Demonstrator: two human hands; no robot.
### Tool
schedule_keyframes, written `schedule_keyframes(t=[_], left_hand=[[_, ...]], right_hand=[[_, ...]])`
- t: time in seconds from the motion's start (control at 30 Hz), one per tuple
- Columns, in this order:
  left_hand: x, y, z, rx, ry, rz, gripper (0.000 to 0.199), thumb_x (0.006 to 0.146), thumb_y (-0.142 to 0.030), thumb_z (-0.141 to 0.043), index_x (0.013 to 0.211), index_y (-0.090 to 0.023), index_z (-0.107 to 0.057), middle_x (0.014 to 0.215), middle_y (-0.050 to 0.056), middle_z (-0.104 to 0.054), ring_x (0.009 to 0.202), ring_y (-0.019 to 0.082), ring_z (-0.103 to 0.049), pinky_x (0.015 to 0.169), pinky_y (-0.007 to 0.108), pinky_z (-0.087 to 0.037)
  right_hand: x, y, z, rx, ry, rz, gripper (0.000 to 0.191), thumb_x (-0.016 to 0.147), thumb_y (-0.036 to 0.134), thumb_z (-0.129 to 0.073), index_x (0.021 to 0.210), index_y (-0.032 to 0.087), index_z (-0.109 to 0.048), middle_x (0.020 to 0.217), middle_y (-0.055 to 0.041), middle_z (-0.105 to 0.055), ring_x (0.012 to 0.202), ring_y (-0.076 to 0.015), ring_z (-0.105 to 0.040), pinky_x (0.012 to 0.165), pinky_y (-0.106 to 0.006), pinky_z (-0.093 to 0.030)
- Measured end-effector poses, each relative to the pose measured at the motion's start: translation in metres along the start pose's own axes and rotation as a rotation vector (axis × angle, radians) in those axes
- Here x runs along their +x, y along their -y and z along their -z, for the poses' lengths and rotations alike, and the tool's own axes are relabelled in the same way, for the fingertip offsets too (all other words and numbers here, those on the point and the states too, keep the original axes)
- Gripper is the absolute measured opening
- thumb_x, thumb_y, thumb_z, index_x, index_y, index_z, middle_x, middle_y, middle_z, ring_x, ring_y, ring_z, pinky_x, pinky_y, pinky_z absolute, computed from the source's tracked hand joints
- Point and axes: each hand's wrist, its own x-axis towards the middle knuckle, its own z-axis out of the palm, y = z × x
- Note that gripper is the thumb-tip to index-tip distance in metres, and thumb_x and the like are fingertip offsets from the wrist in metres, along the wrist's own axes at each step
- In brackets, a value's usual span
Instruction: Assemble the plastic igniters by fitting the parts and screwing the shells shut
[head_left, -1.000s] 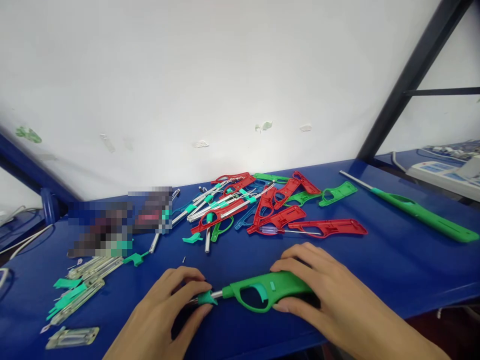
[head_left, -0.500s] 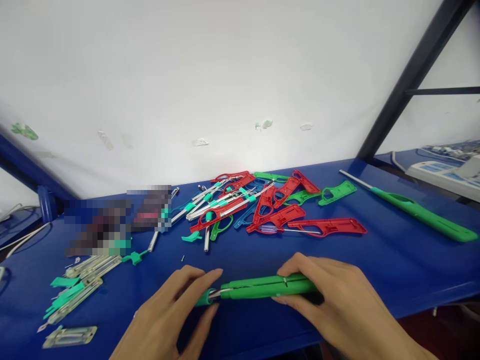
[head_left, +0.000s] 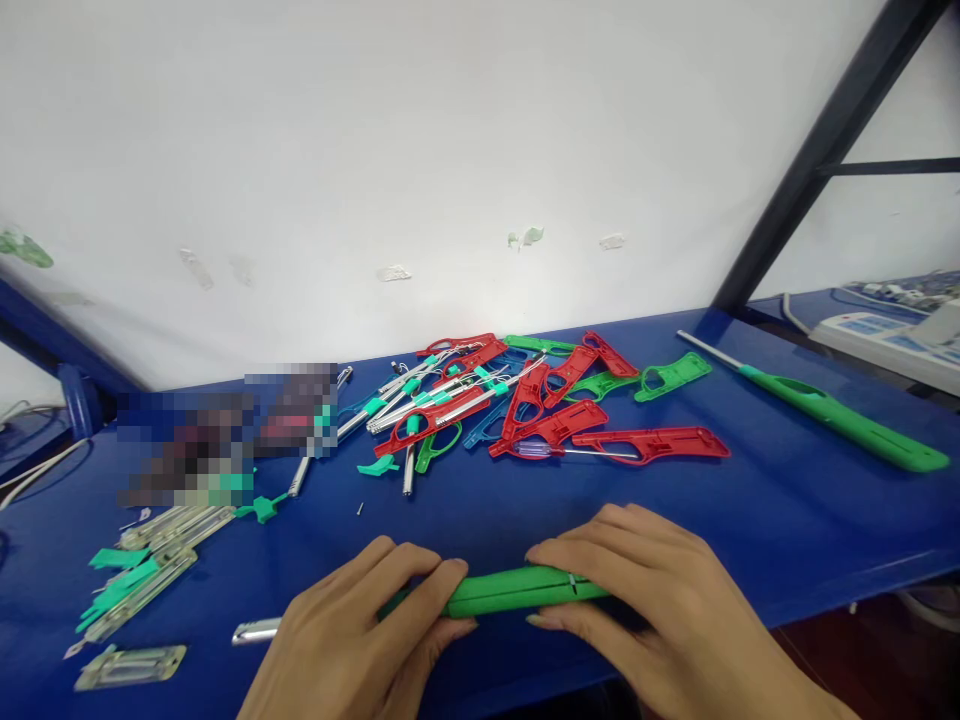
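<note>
A green long-nosed lighter point(head_left: 510, 590) lies crosswise low in the head view, between my two hands. My left hand point(head_left: 367, 620) is wrapped round its front part, and the silver tube point(head_left: 257, 631) sticks out to the left past that hand. At the other end, my right hand point(head_left: 637, 590) pinches the green handle between thumb and fingers. A dark seam runs along the handle, with a small pale mark near my right fingers. My left hand covers the trigger area. Beyond the hands lies a small screw point(head_left: 360, 509).
Red lighter shells point(head_left: 652, 443), green shells point(head_left: 679, 376) and silver tubes with wires point(head_left: 405, 410) are heaped at the back. A screwdriver point(head_left: 540, 450) rests among them. Clear fuel tanks point(head_left: 131, 668) lie left. Another green lighter point(head_left: 840, 415) is at right on the blue table point(head_left: 750, 520).
My left hand has moved right and closed over the lighter's front. The handle halves, gaping before at that end, now sit closer together. The silver tube now shows left of my hand.
</note>
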Motion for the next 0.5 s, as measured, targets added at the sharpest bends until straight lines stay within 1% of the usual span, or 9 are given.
schedule_keyframes(t=[0.1, 0.17, 0.23, 0.3, 0.4, 0.43, 0.5], left_hand=[[-0.001, 0.001, 0.001, 0.03, 0.02, -0.025, 0.026, 0.122, -0.03, -0.045, 0.12, -0.024, -0.07, 0.092, -0.002, -0.08, 0.071, 0.014, -0.077, 0.064, 0.023, -0.064], [0.0, 0.002, 0.0, 0.046, 0.022, -0.036, 0.025, 0.121, -0.027, -0.045, 0.119, -0.024, -0.069, 0.091, -0.003, -0.08, 0.07, 0.014, -0.077, 0.066, 0.025, -0.065], [0.003, 0.002, 0.0, 0.048, 0.008, -0.047, 0.024, 0.121, -0.025, -0.045, 0.118, -0.024, -0.069, 0.09, -0.003, -0.08, 0.07, 0.014, -0.077, 0.068, 0.026, -0.066], [0.007, 0.003, 0.002, 0.045, 0.0, -0.056, 0.025, 0.121, -0.024, -0.044, 0.116, -0.024, -0.069, 0.088, -0.004, -0.08, 0.069, 0.014, -0.077, 0.068, 0.026, -0.066], [0.014, 0.005, 0.007, 0.026, 0.014, -0.083, 0.025, 0.121, -0.023, -0.044, 0.116, -0.024, -0.068, 0.088, -0.005, -0.081, 0.069, 0.012, -0.078, 0.076, 0.026, -0.067], [0.015, 0.007, 0.009, 0.015, 0.013, -0.097, 0.024, 0.121, -0.023, -0.044, 0.118, -0.025, -0.068, 0.09, -0.005, -0.082, 0.071, 0.012, -0.078, 0.079, 0.027, -0.067], [0.017, 0.01, 0.013, -0.008, 0.0, -0.119, 0.022, 0.121, -0.022, -0.047, 0.123, -0.025, -0.069, 0.094, -0.006, -0.083, 0.078, 0.013, -0.078, 0.082, 0.026, -0.065]], right_hand=[[-0.002, -0.003, 0.001, 0.018, 0.048, 0.048, 0.013, 0.113, 0.043, -0.07, 0.12, 0.033, -0.075, 0.112, 0.0115, -0.087, 0.083, -0.0142, -0.076, 0.081, -0.033, -0.054], [-0.004, -0.007, 0.001, 0.008, 0.053, 0.091, 0.014, 0.111, 0.036, -0.075, 0.124, 0.031, -0.076, 0.114, 0.0101, -0.087, 0.081, -0.0136, -0.076, 0.077, -0.032, -0.055], [-0.007, -0.01, 0.0, 0.003, 0.057, 0.1, 0.018, 0.11, 0.035, -0.076, 0.128, 0.031, -0.078, 0.115, 0.008, -0.088, 0.081, -0.0138, -0.078, 0.079, -0.031, -0.058], [-0.01, -0.013, -0.001, 0.003, 0.085, 0.084, 0.02, 0.109, 0.036, -0.078, 0.128, 0.031, -0.08, 0.113, 0.0046, -0.089, 0.084, -0.016, -0.081, 0.081, -0.031, -0.061], [-0.011, -0.011, 0.001, 0.013, 0.163, 0.009, 0.024, 0.106, 0.042, -0.08, 0.128, 0.033, -0.083, 0.114, -0.0005, -0.088, 0.093, -0.0209, -0.084, 0.084, -0.03, -0.066], [-0.01, -0.009, 0.003, 0.024, 0.202, -0.026, 0.026, 0.105, 0.042, -0.08, 0.13, 0.035, -0.083, 0.117, -0.0007, -0.088, 0.095, -0.0211, -0.084, 0.085, -0.029, -0.067], [-0.005, -0.005, 0.013, 0.064, 0.286, -0.095, 0.031, 0.105, 0.04, -0.08, 0.136, 0.04, -0.079, 0.126, 0.002, -0.085, 0.102, -0.0195, -0.084, 0.089, -0.025, -0.067]])
